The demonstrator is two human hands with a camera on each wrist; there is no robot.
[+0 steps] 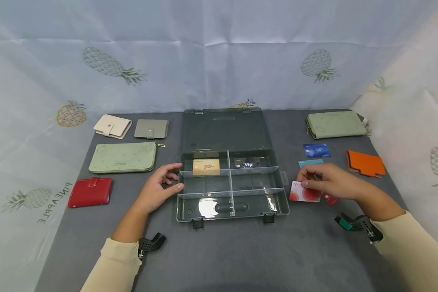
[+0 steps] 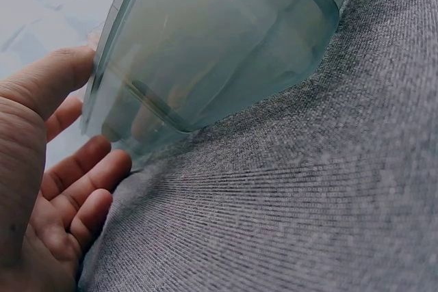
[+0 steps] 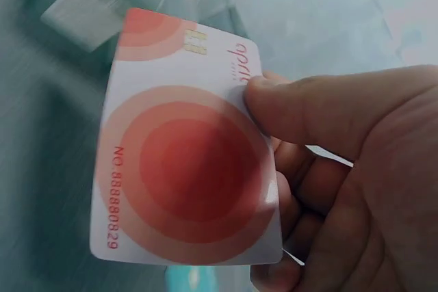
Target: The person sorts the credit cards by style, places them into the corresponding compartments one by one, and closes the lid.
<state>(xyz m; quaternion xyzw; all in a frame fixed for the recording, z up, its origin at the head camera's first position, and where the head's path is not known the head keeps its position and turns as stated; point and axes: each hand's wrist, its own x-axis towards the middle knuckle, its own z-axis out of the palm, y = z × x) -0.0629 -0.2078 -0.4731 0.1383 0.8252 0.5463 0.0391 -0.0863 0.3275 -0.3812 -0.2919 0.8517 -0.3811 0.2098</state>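
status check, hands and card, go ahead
Left hand steadies the organizer box. Right hand pinches the white-and-red card, beside box. Path clear.

grey table point(image 1: 241, 251), pineapple-print cloth backdrop point(image 1: 211, 61)

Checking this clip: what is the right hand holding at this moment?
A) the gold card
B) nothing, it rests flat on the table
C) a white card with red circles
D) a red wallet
C: the right hand pinches a white card with red circles between thumb and fingers, just right of the open box, while the gold card lies in a back compartment.
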